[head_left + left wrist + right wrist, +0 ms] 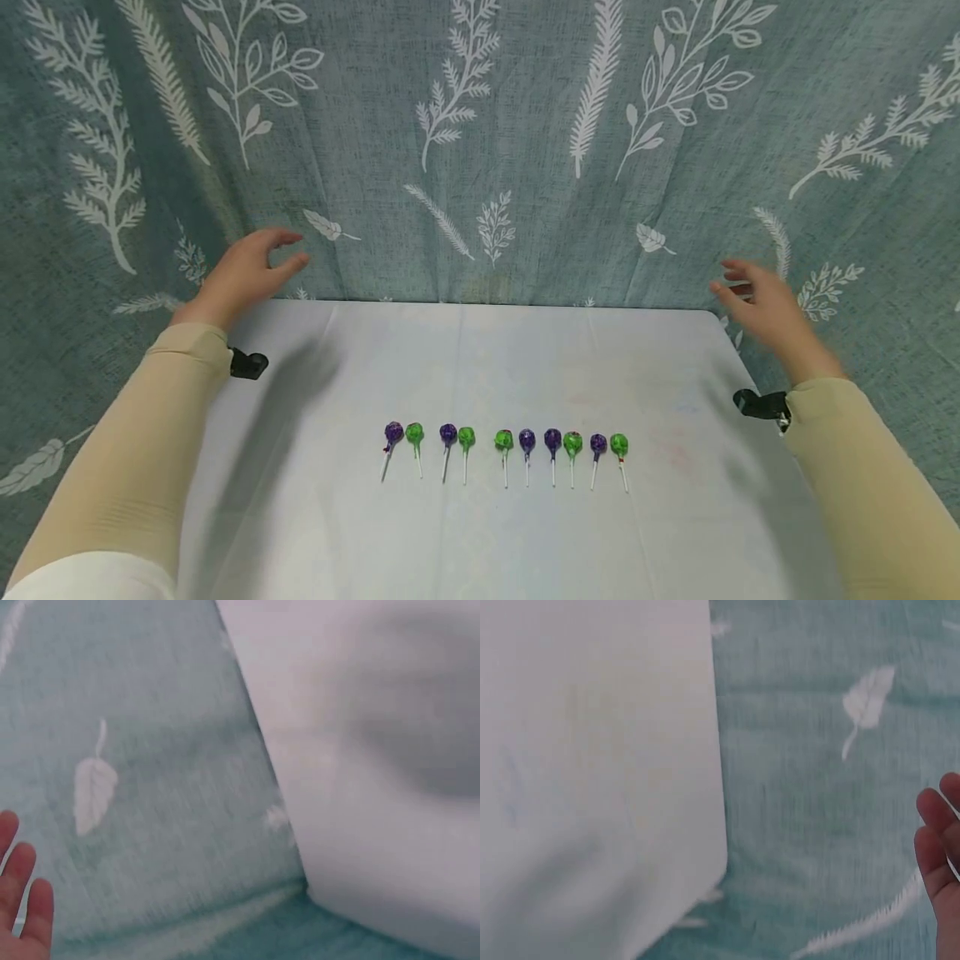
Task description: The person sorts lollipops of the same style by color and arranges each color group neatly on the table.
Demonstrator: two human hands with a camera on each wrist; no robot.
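Several lollipops lie in a row across the white table (480, 542), sticks toward the near side. Purple and green wrappers mix along the row, from a purple lollipop (393, 432) at the left end to a green lollipop (618, 444) at the right end. My left hand (243, 271) is raised at the table's far left corner, fingers loosely bent, holding nothing. On the other side my right hand (768, 312) hovers by the far right corner, also without anything in it. Both hands are well away from the lollipops. Each wrist view catches only some fingertips (37, 911).
A teal curtain (360, 100) with white leaf prints hangs behind the table and down its sides. Black wrist cameras (249, 364) sit at both cuffs. Arm shadows fall on the tabletop at left and right.
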